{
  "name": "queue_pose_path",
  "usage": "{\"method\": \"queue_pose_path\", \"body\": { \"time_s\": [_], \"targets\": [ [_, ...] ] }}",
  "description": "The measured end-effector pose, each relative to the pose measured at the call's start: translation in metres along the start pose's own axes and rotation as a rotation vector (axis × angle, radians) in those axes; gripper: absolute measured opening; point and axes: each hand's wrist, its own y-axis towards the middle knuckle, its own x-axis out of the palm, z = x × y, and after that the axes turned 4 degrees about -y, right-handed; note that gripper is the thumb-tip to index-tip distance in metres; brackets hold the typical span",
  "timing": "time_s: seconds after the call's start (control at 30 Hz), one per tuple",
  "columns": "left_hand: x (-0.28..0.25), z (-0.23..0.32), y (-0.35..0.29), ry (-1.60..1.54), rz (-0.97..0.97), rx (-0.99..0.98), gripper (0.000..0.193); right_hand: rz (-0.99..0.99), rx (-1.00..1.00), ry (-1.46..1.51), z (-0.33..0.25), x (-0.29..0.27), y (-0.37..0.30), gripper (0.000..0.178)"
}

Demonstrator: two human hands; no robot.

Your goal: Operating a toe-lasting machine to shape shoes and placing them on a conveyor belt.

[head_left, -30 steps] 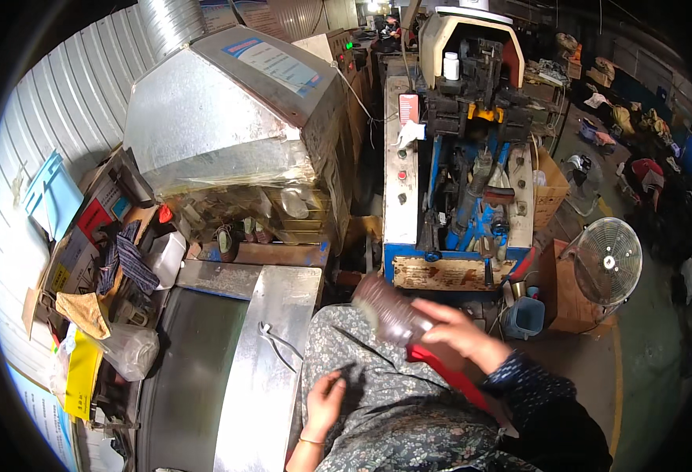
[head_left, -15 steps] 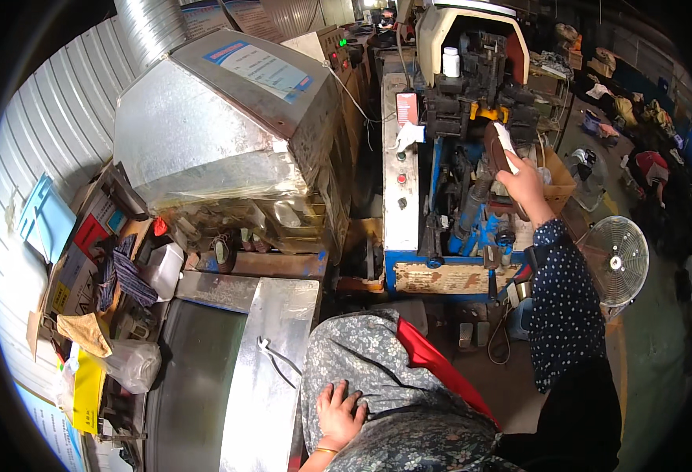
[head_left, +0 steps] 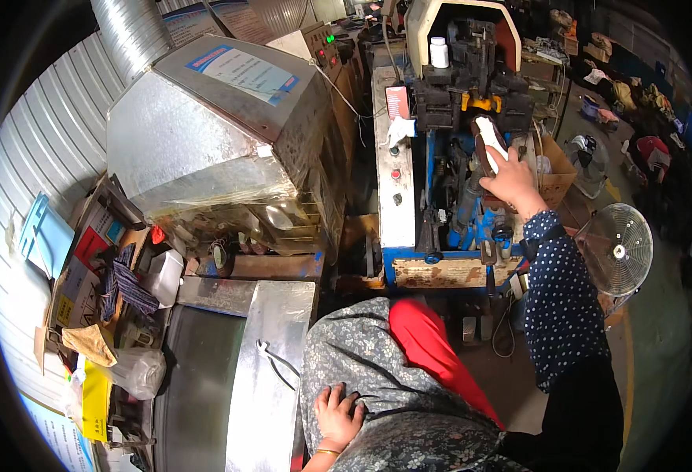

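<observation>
Up from over my lap, the brown shoe (head_left: pixel 488 140) has gone across to the machine (head_left: pixel 464 193) in the past second, carried by my right hand (head_left: pixel 511 182); my left hand (head_left: pixel 338 415) now lies flatter on the floral cloth (head_left: pixel 355 342).

That left hand is relaxed and holds nothing, its fingers a little spread. To its left, pliers (head_left: pixel 266 350) lie on a bare metal plate (head_left: pixel 253 417); ahead and to its right, red cloth (head_left: pixel 432 334) shows past the floral edge.

Farther out, my right fingers are closed on the near part of the shoe. Its white underside faces up, and its far end points toward a yellow clamp (head_left: pixel 481 103); whether the two touch, I can't tell. I'd judge it firm and fairly light, since one hand manages it, though the smooth brown side may slip a little. Holding it by the near end seems sensible, leaving the far end free.

Below that hand, blue struts (head_left: pixel 458 236) and a lever (head_left: pixel 490 277) crowd the space, and black blocks (head_left: pixel 439 108) beside the clamp leave my knuckles little room. To its left stands a pale control panel (head_left: pixel 395 212); to its right, a wire-guarded fan (head_left: pixel 617 250) and a cardboard box (head_left: pixel 557 179). Beyond my fingertips and the clamp, a white bottle (head_left: pixel 439 53) stands on the machine. Well off to the left is a big metal hood (head_left: pixel 196 118).
</observation>
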Motion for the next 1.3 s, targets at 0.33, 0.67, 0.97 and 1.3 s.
{"method": "queue_pose_path", "body": {
  "time_s": [0.33, 0.67, 0.97, 1.3],
  "targets": [
    [0.0, 0.006, 0.016, 0.021, -0.008, 0.013, 0.028, 0.019, -0.013, 0.048, 0.001, 0.001, 0.015, 0.081],
    [0.004, 0.021, 0.015, 0.056, -0.045, 0.039, 0.025, -0.081, 0.029, 0.088, 0.004, 0.005, 0.09, 0.081],
    [0.006, 0.006, 0.014, 0.089, 0.004, -0.046, 0.025, -0.203, 0.091, 0.198, 0.006, -0.017, 0.117, 0.088],
    [0.008, 0.008, 0.024, 0.126, -0.009, -0.021, 0.025, -0.197, 0.111, 0.16, -0.003, -0.031, 0.119, 0.087]
  ]
}}
